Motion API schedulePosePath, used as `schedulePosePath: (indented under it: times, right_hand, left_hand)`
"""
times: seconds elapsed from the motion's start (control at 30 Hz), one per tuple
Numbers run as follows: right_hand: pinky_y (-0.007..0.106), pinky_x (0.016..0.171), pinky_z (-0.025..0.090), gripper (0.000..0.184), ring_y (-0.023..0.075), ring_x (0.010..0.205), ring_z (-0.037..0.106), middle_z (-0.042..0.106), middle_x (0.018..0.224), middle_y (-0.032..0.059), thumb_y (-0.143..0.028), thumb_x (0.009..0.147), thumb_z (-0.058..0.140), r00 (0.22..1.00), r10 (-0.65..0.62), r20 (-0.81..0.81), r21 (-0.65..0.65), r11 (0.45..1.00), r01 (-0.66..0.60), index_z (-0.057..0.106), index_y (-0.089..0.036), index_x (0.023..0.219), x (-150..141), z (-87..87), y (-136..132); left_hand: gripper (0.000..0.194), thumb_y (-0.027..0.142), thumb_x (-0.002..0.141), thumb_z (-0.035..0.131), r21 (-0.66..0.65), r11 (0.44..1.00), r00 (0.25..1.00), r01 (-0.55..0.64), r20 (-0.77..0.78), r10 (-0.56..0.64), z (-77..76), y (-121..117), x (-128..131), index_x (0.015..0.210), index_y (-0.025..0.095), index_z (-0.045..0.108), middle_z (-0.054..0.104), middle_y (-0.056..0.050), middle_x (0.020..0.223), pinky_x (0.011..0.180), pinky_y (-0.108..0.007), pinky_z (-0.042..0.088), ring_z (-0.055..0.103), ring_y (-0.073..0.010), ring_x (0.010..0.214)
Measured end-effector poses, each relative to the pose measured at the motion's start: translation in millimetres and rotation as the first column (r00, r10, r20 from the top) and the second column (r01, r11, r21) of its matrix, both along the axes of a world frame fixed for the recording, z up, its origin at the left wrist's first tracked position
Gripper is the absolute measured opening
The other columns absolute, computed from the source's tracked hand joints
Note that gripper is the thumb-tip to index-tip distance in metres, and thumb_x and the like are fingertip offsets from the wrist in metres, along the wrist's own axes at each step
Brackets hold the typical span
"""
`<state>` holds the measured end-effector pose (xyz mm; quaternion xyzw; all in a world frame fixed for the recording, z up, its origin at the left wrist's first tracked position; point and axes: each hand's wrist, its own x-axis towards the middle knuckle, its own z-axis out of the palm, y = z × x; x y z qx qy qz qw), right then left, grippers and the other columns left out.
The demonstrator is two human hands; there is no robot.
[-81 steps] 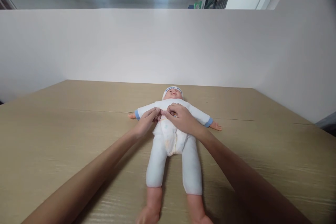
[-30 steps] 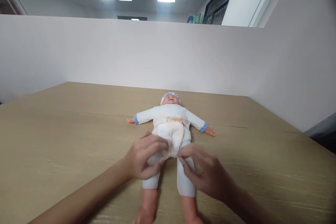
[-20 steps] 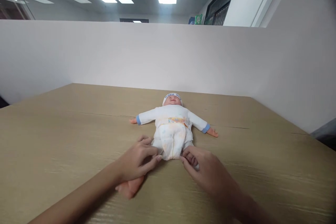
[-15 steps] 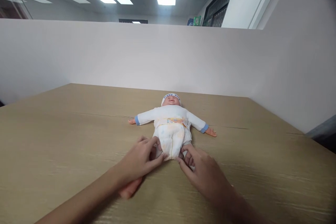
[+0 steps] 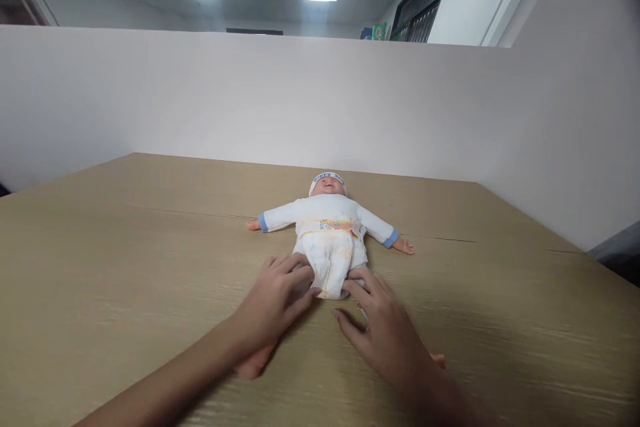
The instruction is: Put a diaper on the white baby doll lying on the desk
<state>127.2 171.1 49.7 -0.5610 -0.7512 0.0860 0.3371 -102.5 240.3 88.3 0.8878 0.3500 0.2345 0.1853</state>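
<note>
A baby doll (image 5: 327, 223) lies on its back on the wooden table (image 5: 125, 247), head away from me and arms spread. It wears a white top, a white cap and a diaper (image 5: 330, 260) with a coloured waistband. My left hand (image 5: 273, 303) curls over the doll's leg on the left, just below the diaper. A bare doll foot (image 5: 253, 365) shows beneath that wrist. On the other side, my right hand (image 5: 385, 330) covers the other leg, thumb and fingers around it. Both thighs are hidden by my hands.
White partition walls (image 5: 300, 100) close off the table at the back and on the right. The table's right edge (image 5: 595, 250) drops away near a dark gap. Ceiling lights show above the partition.
My hands went from the doll's waist down to its thighs. The legs, straight toward me before, now splay outward under my hands. The diaper's waistband is uncovered.
</note>
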Motion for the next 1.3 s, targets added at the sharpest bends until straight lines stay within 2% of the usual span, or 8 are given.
schedulePosePath:
  times: [0.23, 0.4, 0.57, 0.67, 0.8, 0.93, 1.07, 1.3]
  right_hand:
    - [0.046, 0.101, 0.051, 0.029, 0.0309, 0.122, 0.061, 0.068, 0.135, 0.0064, -0.015, 0.089, 0.069, 0.995, 0.065, -0.070, -0.032, 0.997, -0.068, 0.069, -0.028, 0.116, 0.9, 10.3, 1.2]
    - [0.037, 0.077, 0.048, 0.012, 0.0264, 0.088, 0.063, 0.066, 0.089, 0.0038, -0.023, 0.088, 0.069, 0.998, -0.017, -0.068, -0.113, 0.994, 0.009, 0.067, -0.025, 0.099, 1.4, 13.2, 3.2]
    - [0.032, 0.067, 0.044, 0.028, 0.0191, 0.069, 0.055, 0.063, 0.084, -0.0014, -0.038, 0.090, 0.072, 0.958, -0.197, -0.209, -0.191, 0.969, 0.158, 0.060, -0.026, 0.112, 0.3, 6.6, 6.3]
    - [0.034, 0.074, 0.047, 0.040, 0.0198, 0.075, 0.058, 0.070, 0.097, 0.0005, -0.043, 0.087, 0.075, 0.932, -0.246, -0.266, -0.181, 0.962, 0.202, 0.053, -0.026, 0.117, 1.6, 3.6, 8.0]
    - [0.037, 0.081, 0.046, 0.038, 0.0238, 0.088, 0.063, 0.074, 0.112, 0.0042, -0.049, 0.087, 0.075, 0.923, -0.287, -0.257, -0.153, 0.955, 0.254, 0.053, -0.026, 0.108, 5.7, 3.0, 8.5]
    - [0.042, 0.086, 0.047, 0.041, 0.0248, 0.089, 0.064, 0.073, 0.129, 0.0063, -0.056, 0.085, 0.075, 0.916, -0.314, -0.248, -0.213, 0.940, 0.265, 0.057, -0.027, 0.106, 8.5, 6.3, 7.2]
    - [0.045, 0.091, 0.046, 0.038, 0.0275, 0.093, 0.065, 0.078, 0.116, 0.0039, -0.056, 0.086, 0.074, 0.914, -0.303, -0.269, -0.268, 0.935, 0.231, 0.062, -0.027, 0.109, 9.2, 12.7, 6.6]
    - [0.047, 0.093, 0.043, 0.032, 0.0313, 0.098, 0.064, 0.076, 0.099, 0.0060, -0.051, 0.091, 0.070, 0.961, -0.210, -0.182, -0.180, 0.967, 0.178, 0.075, -0.027, 0.111, 7.9, 14.8, 4.6]
  left_hand:
    - [0.027, 0.041, 0.109, 0.055, -0.095, 0.995, 0.998, -0.003, 0.069, 0.010, -3.9, 1.0, -2.5, 0.091, 0.022, 0.060, 0.067, -0.004, 0.101, 0.093, -0.042, 0.039, 0.054, -0.0262, 0.100]
    - [0.028, 0.046, 0.105, 0.059, -0.180, 0.983, 0.996, -0.040, 0.074, 0.054, -4.9, 2.8, -2.3, 0.091, 0.022, 0.061, 0.061, -0.004, 0.094, 0.092, -0.042, 0.039, 0.053, -0.0273, 0.098]
    - [0.025, 0.047, 0.099, 0.067, -0.281, 0.954, 0.972, -0.100, 0.176, 0.153, -4.1, 2.5, -1.1, 0.099, 0.022, 0.060, 0.061, -0.003, 0.099, 0.092, -0.040, 0.042, 0.054, -0.0262, 0.099]
    - [0.028, 0.045, 0.097, 0.070, -0.385, 0.919, 0.929, -0.084, 0.304, 0.212, -5.7, 2.0, 0.1, 0.106, 0.023, 0.056, 0.061, -0.002, 0.104, 0.089, -0.037, 0.045, 0.056, -0.0232, 0.099]
    - [0.036, 0.043, 0.094, 0.075, -0.488, 0.873, 0.857, -0.002, 0.450, 0.254, -11.2, 2.1, 1.5, 0.109, 0.025, 0.048, 0.060, 0.000, 0.105, 0.088, -0.034, 0.047, 0.058, -0.0200, 0.097]
    - [0.051, 0.045, 0.090, 0.080, -0.552, 0.833, 0.830, -0.044, 0.444, 0.338, -13.2, 0.9, 1.8, 0.124, 0.024, 0.048, 0.065, 0.001, 0.097, 0.084, -0.035, 0.047, 0.061, -0.0202, 0.090]
    - [0.045, 0.045, 0.086, 0.083, -0.552, 0.827, 0.837, -0.108, 0.398, 0.375, -7.7, -1.3, 2.6, 0.116, 0.021, 0.061, 0.071, -0.003, 0.101, 0.084, -0.035, 0.049, 0.065, -0.0226, 0.094]
    - [0.029, 0.044, 0.086, 0.082, -0.590, 0.807, 0.883, -0.020, 0.368, 0.290, -1.0, 3.6, 3.2, 0.101, 0.020, 0.076, 0.080, -0.007, 0.104, 0.090, -0.039, 0.054, 0.072, -0.0313, 0.104]
